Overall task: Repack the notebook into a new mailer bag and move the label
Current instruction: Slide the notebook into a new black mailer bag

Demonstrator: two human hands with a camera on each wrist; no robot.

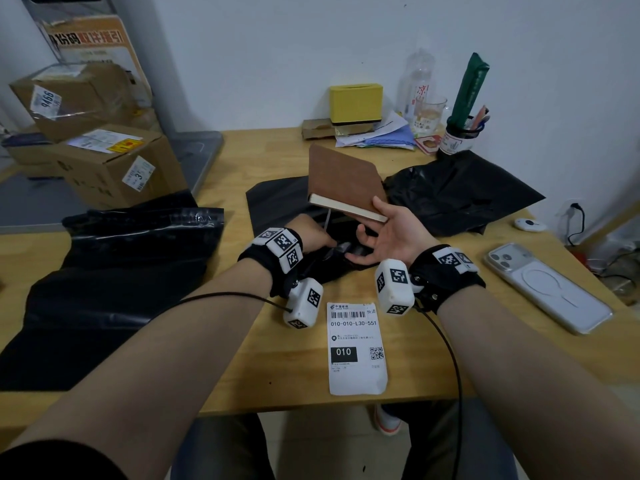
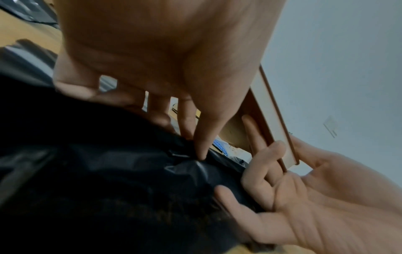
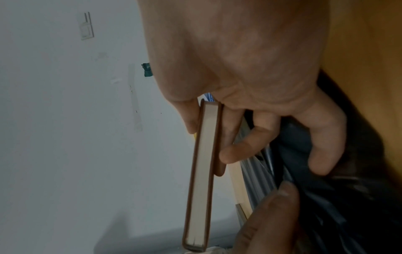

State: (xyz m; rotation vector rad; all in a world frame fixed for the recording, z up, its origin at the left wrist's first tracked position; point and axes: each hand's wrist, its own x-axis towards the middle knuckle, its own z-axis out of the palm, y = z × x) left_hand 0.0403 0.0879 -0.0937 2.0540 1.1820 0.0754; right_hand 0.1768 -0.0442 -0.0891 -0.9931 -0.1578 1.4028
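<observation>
Head view: right hand [image 1: 388, 230] grips notebook [image 1: 346, 181].

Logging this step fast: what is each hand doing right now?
Left hand: pinching the black mailer bag.
Right hand: holding the brown notebook between thumb and fingers.

Left hand [image 2: 165, 56]: fingertips pinch black mailer bag [image 2: 97, 180] edge. Right hand [image 2: 315, 197], beside bag: grips brown notebook [image 2: 272, 116], tilted above bag.
</observation>
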